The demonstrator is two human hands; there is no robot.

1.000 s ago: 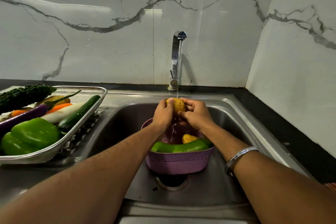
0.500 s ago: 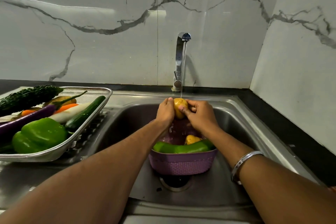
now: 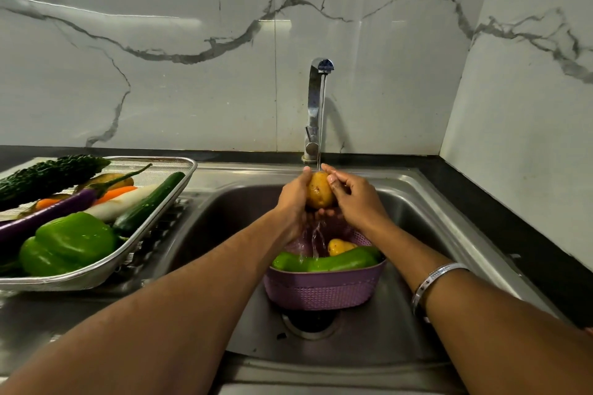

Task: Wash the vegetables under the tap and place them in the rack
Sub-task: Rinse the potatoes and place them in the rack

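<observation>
wet yellow-brown potato (image 3: 319, 193); speckled skin

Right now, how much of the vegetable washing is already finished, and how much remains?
Done, by the look of it: the rack on the left holds a green pepper, cucumber, aubergine, bitter gourd and more. In hand: both hands, left and right, hold a potato under the tap. Left: another potato and a long green vegetable in the purple basket.
</observation>
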